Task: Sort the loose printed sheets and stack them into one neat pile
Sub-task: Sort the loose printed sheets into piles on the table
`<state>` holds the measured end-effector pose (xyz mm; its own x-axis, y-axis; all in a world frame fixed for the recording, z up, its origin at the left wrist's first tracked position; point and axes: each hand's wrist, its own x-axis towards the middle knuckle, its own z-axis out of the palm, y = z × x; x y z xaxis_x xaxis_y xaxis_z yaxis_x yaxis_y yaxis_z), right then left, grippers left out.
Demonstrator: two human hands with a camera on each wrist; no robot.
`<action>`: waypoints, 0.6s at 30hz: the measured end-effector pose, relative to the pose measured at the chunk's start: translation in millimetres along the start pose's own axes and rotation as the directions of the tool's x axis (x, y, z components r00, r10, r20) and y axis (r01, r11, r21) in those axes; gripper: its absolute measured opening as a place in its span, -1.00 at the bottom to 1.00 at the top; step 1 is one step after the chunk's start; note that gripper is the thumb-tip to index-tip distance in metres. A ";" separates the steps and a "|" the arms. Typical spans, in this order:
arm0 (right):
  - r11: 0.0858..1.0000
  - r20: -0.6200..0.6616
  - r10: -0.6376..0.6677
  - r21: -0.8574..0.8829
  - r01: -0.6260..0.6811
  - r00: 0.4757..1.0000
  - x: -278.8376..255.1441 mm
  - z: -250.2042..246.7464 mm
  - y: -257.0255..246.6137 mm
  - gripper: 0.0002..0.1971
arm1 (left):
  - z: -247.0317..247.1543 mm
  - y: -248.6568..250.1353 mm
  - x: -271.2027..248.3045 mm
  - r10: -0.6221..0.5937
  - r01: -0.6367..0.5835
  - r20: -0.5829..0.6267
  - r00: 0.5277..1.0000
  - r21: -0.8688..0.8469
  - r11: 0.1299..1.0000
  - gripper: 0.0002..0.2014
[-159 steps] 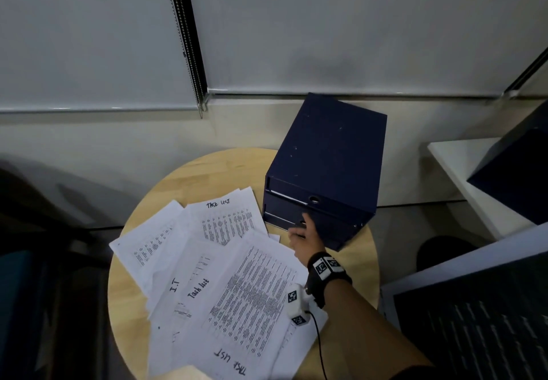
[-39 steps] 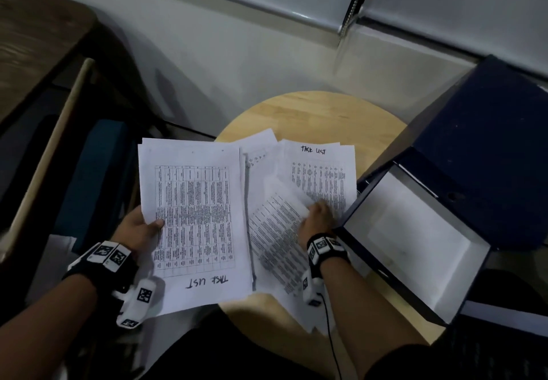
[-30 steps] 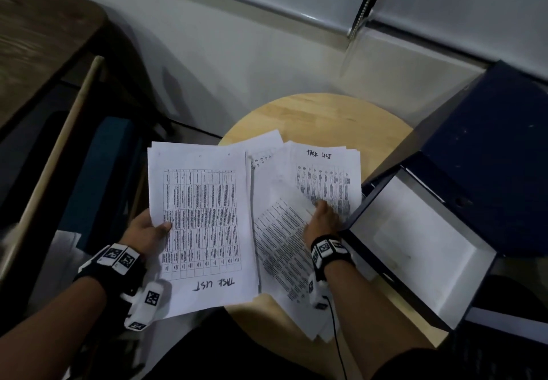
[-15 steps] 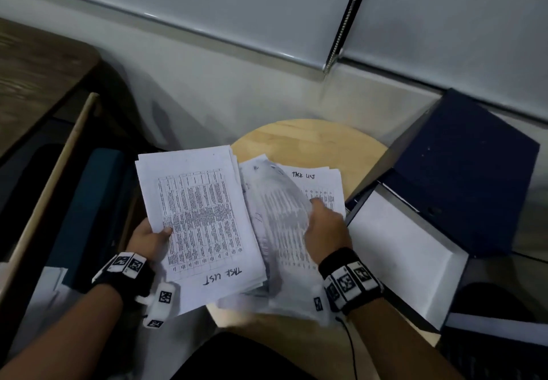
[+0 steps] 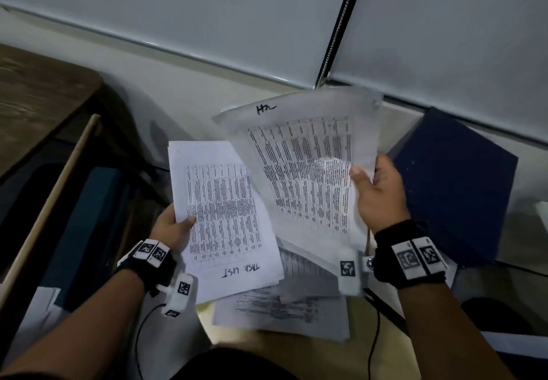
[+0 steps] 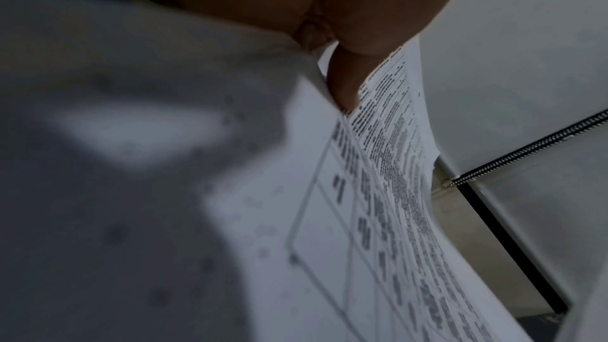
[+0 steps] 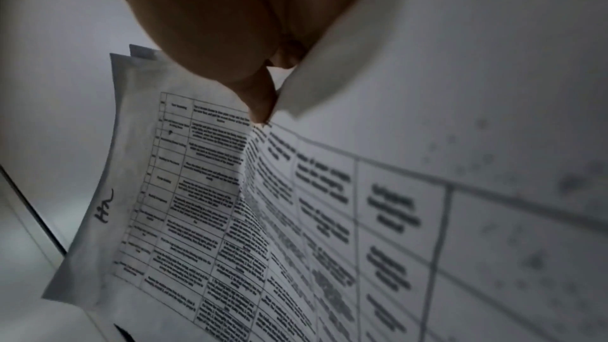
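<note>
My left hand (image 5: 175, 225) grips a small stack of printed sheets (image 5: 225, 216) by its left edge, thumb on top; "TASK LIST" is handwritten at its near end. The left wrist view shows that thumb (image 6: 345, 82) pressed on the stack (image 6: 378, 217). My right hand (image 5: 376, 193) holds a raised bundle of sheets (image 5: 305, 166) by its right edge, up in the air and curling. In the right wrist view the thumb (image 7: 260, 103) pinches this bundle (image 7: 204, 204). More printed sheets (image 5: 281, 311) lie on the round wooden table (image 5: 296, 347) under both hands.
A dark blue file box (image 5: 453, 181) stands at the right of the table. A wooden desk (image 5: 35, 95) and a blue chair seat (image 5: 89, 231) lie to the left. Window blinds (image 5: 207, 9) with a bead chain (image 5: 338, 29) fill the back.
My right hand has lifted a bundle of sheets off the table and raised it high. The left hand's stack has stayed in its grip and tilted slightly. The camera has tipped upward.
</note>
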<state>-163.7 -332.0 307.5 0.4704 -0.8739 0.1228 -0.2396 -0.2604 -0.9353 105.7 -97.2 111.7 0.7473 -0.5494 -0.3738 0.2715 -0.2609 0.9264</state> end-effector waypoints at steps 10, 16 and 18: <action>0.802 -0.011 -0.029 0.597 0.030 1.000 6.5 -12.9 -64.3 -0.70 | 10.7 33.8 -10.6 -0.025 0.027 -0.034 0.999 0.067 0.997 -0.80; 0.905 0.187 0.202 0.341 -0.256 0.961 4.3 32.6 4.6 -0.69 | 31.6 55.2 -24.0 -0.017 0.037 0.189 0.982 -0.102 0.994 -0.78; 0.903 0.255 0.356 0.153 -0.401 0.899 -9.5 52.4 40.3 -0.51 | 40.0 60.7 -35.7 0.058 -0.023 0.272 0.961 -0.131 0.991 -0.73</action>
<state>-133.3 -312.6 251.3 0.5540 -0.7739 -0.3068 -0.2746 0.1780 -0.9449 71.3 -125.2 179.4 0.5687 -0.7588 -0.3175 0.3317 -0.1417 0.9327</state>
